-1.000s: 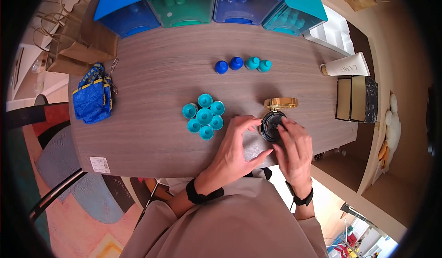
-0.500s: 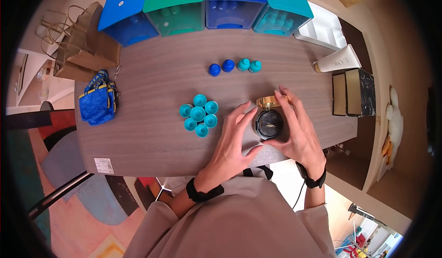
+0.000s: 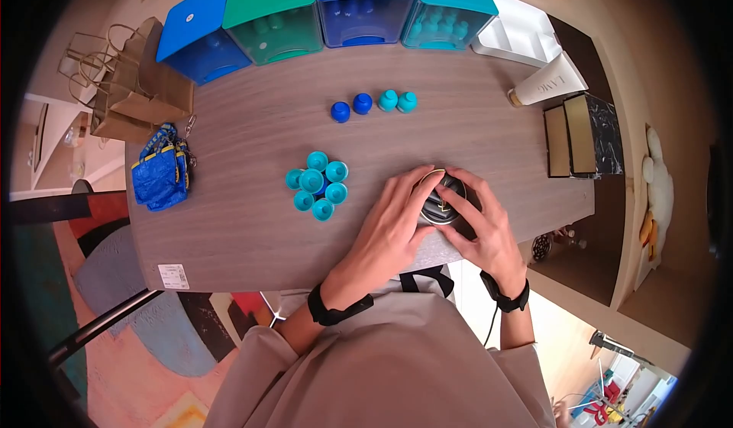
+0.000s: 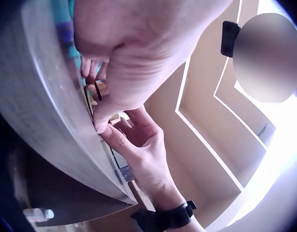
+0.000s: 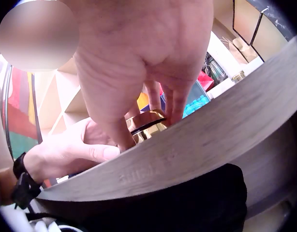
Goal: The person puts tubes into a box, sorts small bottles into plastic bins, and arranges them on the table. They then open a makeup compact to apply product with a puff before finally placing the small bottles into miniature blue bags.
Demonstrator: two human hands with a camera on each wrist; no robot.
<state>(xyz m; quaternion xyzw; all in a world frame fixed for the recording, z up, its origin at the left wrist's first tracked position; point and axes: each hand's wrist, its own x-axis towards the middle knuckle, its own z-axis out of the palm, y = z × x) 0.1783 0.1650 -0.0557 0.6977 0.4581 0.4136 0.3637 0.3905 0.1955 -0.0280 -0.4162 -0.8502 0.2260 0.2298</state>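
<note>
Faintly "LANG", perhaps, on white tube [image 3: 548, 82]

Both hands crowd the black-and-gold jar [image 3: 441, 199] near the front edge of the surface [image 3: 252, 130], the left hand [image 3: 389, 229] closing its left side, the right hand [image 3: 481, 226] its right. Just left stands a cluster of teal capsules [image 3: 315, 185]. Farther back, a row of four capsules [image 3: 374, 103] crosses the middle. Bare wood lies between these groups. Coloured drawer boxes [image 3: 328, 8] wall off the far edge; dark boxes [image 3: 584, 134] and a tube [image 3: 546, 80] block the right end.
</note>
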